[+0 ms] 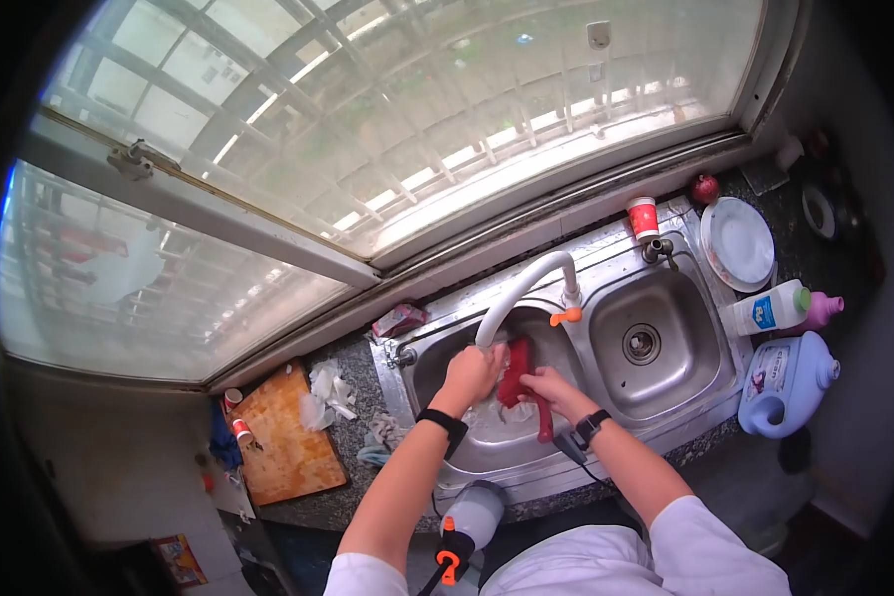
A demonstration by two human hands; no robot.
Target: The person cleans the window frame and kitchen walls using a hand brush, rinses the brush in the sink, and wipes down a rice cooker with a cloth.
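Observation:
Over the left basin point(447, 437) of the steel sink, a red object with a handle point(516, 373), perhaps a brush or cleaver, hangs between my hands. My right hand point(558, 390) has its fingers closed round it near the handle, which points down toward the basin's front edge. My left hand point(474, 375) is beside its left side, just below the end of the white curved faucet point(526, 281); its fingers are bent, and what they hold is hidden. Water or something clear shows under my hands.
Right of the left basin lies the second basin point(656, 343). Plates point(737, 243), a white bottle point(770, 310) and a blue jug point(787, 385) stand at the right. A cutting board point(286, 437) and plastic bags point(329, 394) lie left. A spray bottle point(477, 512) is at the front.

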